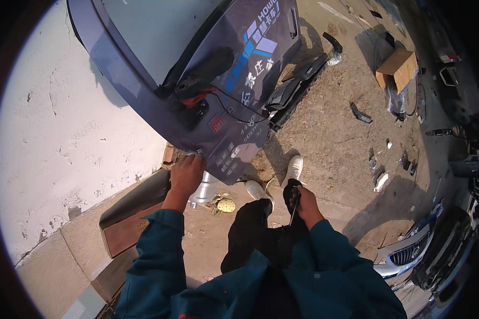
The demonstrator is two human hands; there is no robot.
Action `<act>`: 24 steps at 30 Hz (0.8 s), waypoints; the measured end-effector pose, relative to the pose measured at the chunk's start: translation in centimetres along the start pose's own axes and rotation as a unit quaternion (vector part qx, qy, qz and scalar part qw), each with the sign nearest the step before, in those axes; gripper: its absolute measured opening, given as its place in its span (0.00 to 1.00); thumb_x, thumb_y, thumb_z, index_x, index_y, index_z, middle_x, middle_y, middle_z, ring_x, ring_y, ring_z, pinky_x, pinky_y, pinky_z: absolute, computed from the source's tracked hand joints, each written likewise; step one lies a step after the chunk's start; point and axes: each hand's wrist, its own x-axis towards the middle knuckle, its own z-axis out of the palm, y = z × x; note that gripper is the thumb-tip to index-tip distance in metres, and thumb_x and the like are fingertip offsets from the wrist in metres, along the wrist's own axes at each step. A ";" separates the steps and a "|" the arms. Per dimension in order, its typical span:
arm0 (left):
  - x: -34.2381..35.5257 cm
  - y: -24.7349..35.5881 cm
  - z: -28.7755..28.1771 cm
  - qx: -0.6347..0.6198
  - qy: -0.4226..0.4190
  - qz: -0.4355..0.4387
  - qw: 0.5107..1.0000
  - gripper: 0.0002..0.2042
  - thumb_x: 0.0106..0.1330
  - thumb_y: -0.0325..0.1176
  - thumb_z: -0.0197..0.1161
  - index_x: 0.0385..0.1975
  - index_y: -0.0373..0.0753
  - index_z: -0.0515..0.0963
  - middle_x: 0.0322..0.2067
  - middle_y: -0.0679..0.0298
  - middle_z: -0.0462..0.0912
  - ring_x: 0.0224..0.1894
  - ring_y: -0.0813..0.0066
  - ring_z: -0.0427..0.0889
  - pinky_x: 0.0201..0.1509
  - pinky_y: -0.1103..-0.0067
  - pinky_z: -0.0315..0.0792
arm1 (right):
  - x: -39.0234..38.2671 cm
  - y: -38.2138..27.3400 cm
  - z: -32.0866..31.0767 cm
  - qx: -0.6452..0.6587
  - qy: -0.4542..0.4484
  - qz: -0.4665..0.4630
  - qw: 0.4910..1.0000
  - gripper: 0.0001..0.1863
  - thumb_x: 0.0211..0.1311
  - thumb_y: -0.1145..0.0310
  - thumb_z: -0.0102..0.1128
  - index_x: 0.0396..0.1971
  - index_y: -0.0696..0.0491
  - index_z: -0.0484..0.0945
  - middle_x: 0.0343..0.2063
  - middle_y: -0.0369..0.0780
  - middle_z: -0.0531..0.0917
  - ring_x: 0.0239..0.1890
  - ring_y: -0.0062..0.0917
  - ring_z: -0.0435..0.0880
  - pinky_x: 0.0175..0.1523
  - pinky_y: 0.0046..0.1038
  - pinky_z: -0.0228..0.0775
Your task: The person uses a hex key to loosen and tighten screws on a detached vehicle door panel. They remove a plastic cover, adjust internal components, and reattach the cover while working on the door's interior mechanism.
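A grey-purple vehicle door (pixel 218 146) with a window and printed lettering leans by the white wall. My left hand (pixel 187 174) is closed at the door's lower left edge, its fingertips curled against the panel beside a small shiny spot. In front of my right thigh, my right hand (pixel 304 203) is closed around a thin metal-shafted tool (pixel 293 215) that looks like a screwdriver; its handle is mostly hidden in my fingers. Above my left hand, a dark wing mirror (pixel 207 69) and a loose black cable (pixel 239 114) are on the door's outer side.
Black plastic parts (pixel 298 82) lie beyond the door. An open cardboard box (pixel 398 68) stands at the far right, near scattered debris. A silver car front (pixel 407 252) lies lower right. A yellow perforated disc (pixel 226 205) sits by my feet. The white wall (pixel 53 127) borders the left.
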 end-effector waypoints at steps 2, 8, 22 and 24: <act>2.2 -1.7 2.5 0.042 0.012 0.088 0.995 0.05 0.66 0.32 0.69 0.31 0.43 0.79 0.28 0.61 0.80 0.35 0.56 0.84 0.36 0.61 0.80 | 3.6 -0.3 -0.8 0.024 0.010 -0.005 1.000 0.16 0.83 0.57 0.56 0.41 0.54 0.82 0.26 0.37 0.80 0.26 0.31 0.84 0.32 0.36 0.78; 5.5 -5.1 8.2 0.094 -0.043 0.230 0.968 0.08 0.59 0.32 0.67 0.39 0.44 0.84 0.31 0.66 0.79 0.36 0.63 0.82 0.36 0.67 0.78 | 13.2 0.0 -2.2 0.094 0.001 -0.004 0.996 0.15 0.84 0.58 0.54 0.46 0.56 0.81 0.28 0.38 0.83 0.28 0.33 0.86 0.35 0.39 0.83; 5.5 -4.2 10.7 0.274 0.060 0.277 0.919 0.06 0.64 0.31 0.75 0.36 0.38 0.86 0.22 0.67 0.72 0.23 0.68 0.74 0.26 0.71 0.68 | 18.1 -13.7 3.4 -0.063 -0.146 -0.232 0.960 0.16 0.85 0.61 0.56 0.48 0.60 0.83 0.28 0.36 0.82 0.30 0.25 0.86 0.38 0.32 0.85; 5.5 -4.5 11.6 0.293 0.097 0.265 0.914 0.07 0.64 0.30 0.75 0.37 0.36 0.86 0.21 0.66 0.71 0.22 0.67 0.74 0.26 0.70 0.67 | 17.4 -14.5 2.6 -0.030 -0.141 -0.254 0.957 0.16 0.84 0.61 0.55 0.48 0.60 0.84 0.29 0.36 0.82 0.31 0.25 0.86 0.38 0.32 0.84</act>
